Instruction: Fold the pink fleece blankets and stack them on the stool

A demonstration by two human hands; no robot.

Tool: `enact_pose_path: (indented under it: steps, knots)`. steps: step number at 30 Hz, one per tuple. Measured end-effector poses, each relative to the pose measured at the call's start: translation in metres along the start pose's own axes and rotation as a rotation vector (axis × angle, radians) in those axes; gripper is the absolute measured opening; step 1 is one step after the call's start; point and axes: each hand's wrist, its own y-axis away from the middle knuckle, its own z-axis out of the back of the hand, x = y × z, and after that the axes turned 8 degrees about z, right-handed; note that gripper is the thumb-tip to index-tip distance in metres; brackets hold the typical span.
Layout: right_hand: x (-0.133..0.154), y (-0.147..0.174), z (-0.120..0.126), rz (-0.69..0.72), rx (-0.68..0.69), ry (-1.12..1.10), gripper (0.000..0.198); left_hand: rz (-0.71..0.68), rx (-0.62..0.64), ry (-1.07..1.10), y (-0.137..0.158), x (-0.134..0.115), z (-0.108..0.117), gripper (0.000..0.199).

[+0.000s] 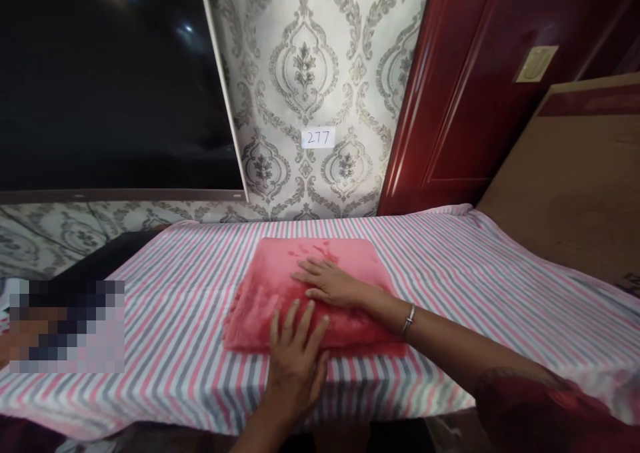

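Observation:
A folded red-pink plush cloth [345, 253] lies flat on a striped sheet [190, 293], its nap brushed into lighter and darker patches. My left hand [295, 353] rests on the cloth's near edge, fingers spread and pointing away from me. Farther in, my right hand [330, 281] lies flat across the middle of the cloth with its fingers stretched to the left. A silver bracelet [409, 320] circles the right wrist. Neither hand grips anything; both palms face down on the cloth.
A large dark screen [110, 86] stands at the back left. Behind the table is a patterned wall with a paper label reading 277 [319, 137]. A dark red door [465, 93] and a cardboard box [575, 186] are on the right. A pixelated patch [67, 326] hides something at left.

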Motion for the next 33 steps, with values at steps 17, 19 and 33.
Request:
enact_pose_path:
  steps: [17, 19, 33]
  knots:
    - [-0.062, -0.037, 0.01, -0.416, 0.074, 0.129, 0.06, 0.044, 0.142, -0.117, 0.018, 0.01, -0.01, 0.062]
    - [-0.052, -0.036, 0.017, -0.431, 0.075, 0.123, 0.061, 0.048, 0.154, -0.104, 0.019, 0.008, -0.008, 0.062]
    - [0.073, -0.039, -0.037, 0.431, -0.057, 0.017, 0.059, 0.134, 0.467, 0.45, -0.102, 0.092, 0.058, 0.048]
